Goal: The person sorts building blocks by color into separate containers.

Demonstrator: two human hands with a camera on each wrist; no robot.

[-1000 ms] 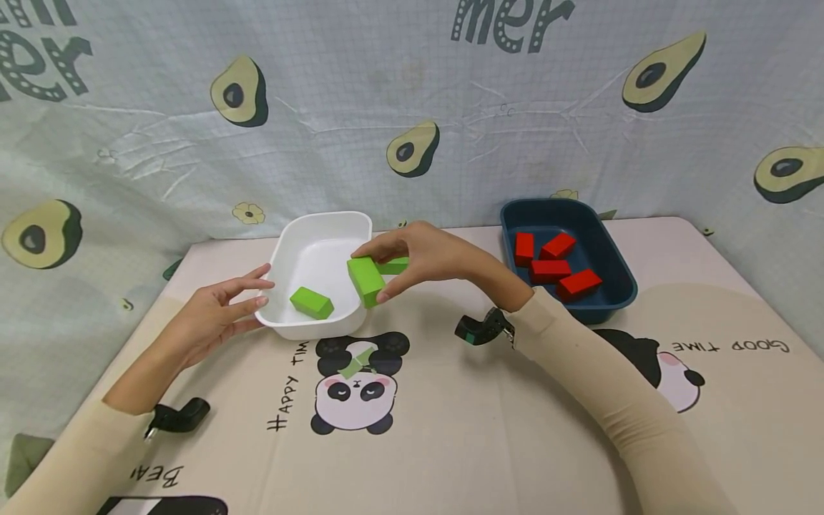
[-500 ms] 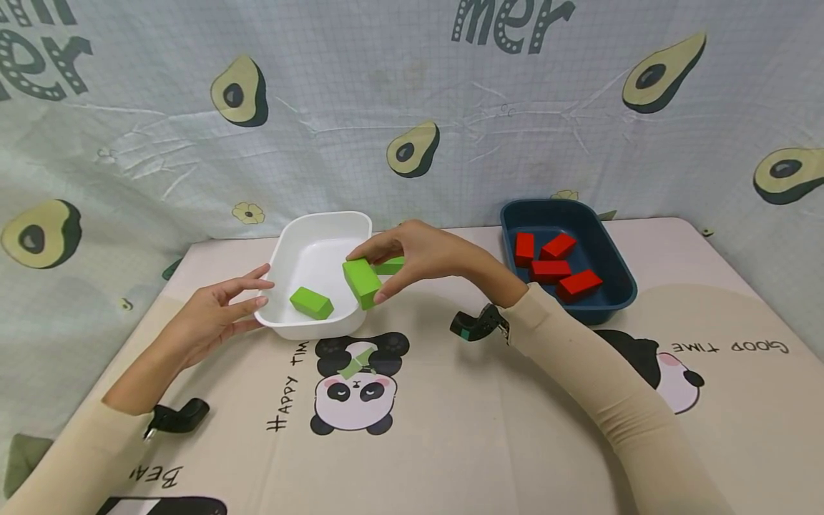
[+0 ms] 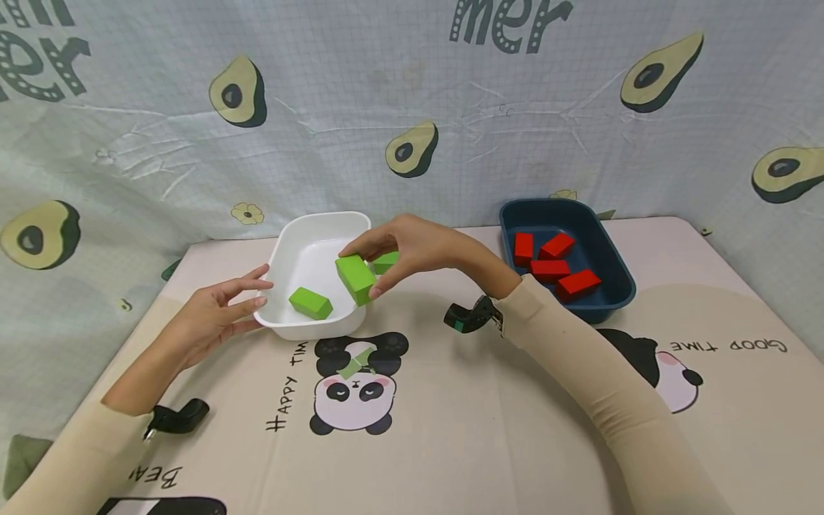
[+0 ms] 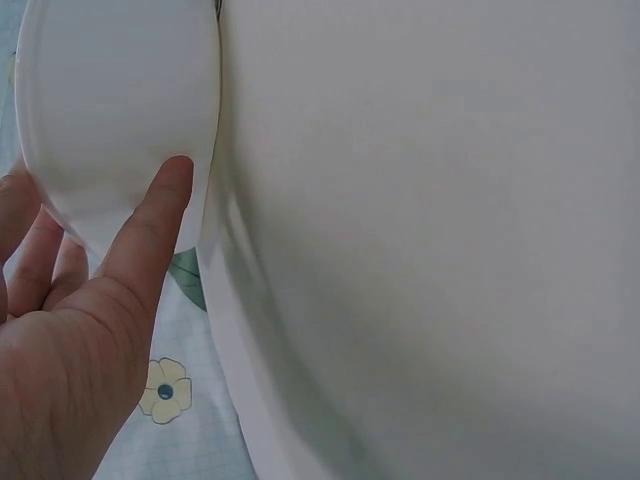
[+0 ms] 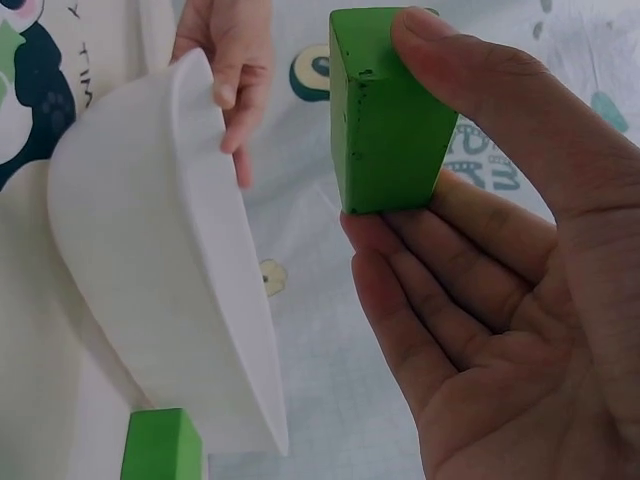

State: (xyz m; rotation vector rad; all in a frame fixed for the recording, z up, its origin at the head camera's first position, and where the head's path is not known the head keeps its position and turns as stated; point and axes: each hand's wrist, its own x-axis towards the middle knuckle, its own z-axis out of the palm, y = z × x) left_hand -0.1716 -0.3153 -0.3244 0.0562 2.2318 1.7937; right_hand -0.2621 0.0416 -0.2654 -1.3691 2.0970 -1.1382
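In the head view my right hand [image 3: 415, 247] pinches a green block [image 3: 355, 279] between thumb and fingertips, above the right rim of a white tub [image 3: 315, 330]. The right wrist view shows the held block [image 5: 390, 120] upright between thumb and fingers, apart from the tub. One green block [image 3: 311, 304] lies inside the tub. Another green block [image 3: 385, 262], partly hidden by my right hand, is on the table just right of it. My left hand [image 3: 206, 318] touches the tub's left rim; its thumb [image 4: 160, 215] lies straight along the outer wall.
A dark blue tub [image 3: 618, 304] holding several red blocks [image 3: 550, 271] stands at the back right, beyond my right forearm. A printed cloth hangs behind the table [image 3: 450, 429]. Wrist cameras jut from both sleeves.
My right hand has moved slightly left with the green block, further over the white tub's rim. The left hand and both tubs stay where they were.
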